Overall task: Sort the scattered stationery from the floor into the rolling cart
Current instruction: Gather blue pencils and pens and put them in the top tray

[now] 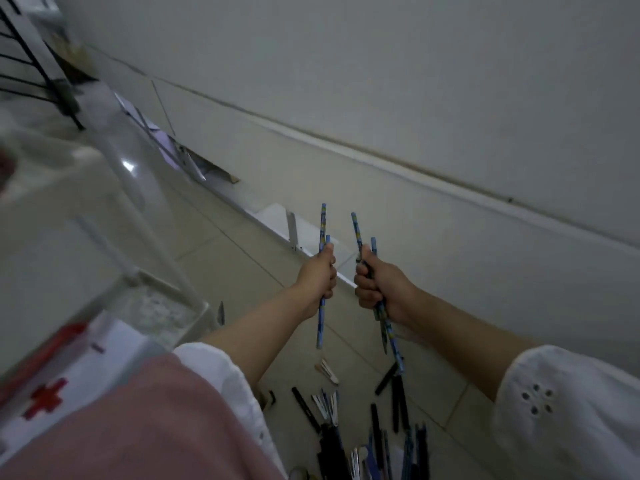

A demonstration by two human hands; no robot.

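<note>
**Left grip (317,277) and right grip (375,287) clamped on blue pencils**

Slim blue pencils printed with a pale pattern are held in both fists. A pair of pencils (322,223) is clasped by the left grip near its middle and kept almost upright, with the ends showing above the thumb and below the heel of the hand. A bunch of pencils (356,230), two at least, is clasped by the right grip and tilted, with the tops leaning left and the lower ends pointing down to the right. Both forearms are stretched forward side by side, the fists near each other but apart, above the tiled floor (242,271). Dark pens and other scattered stationery (377,441) are seen on the floor below. The white rolling cart (162,306) is seen blurred at left.
</note>
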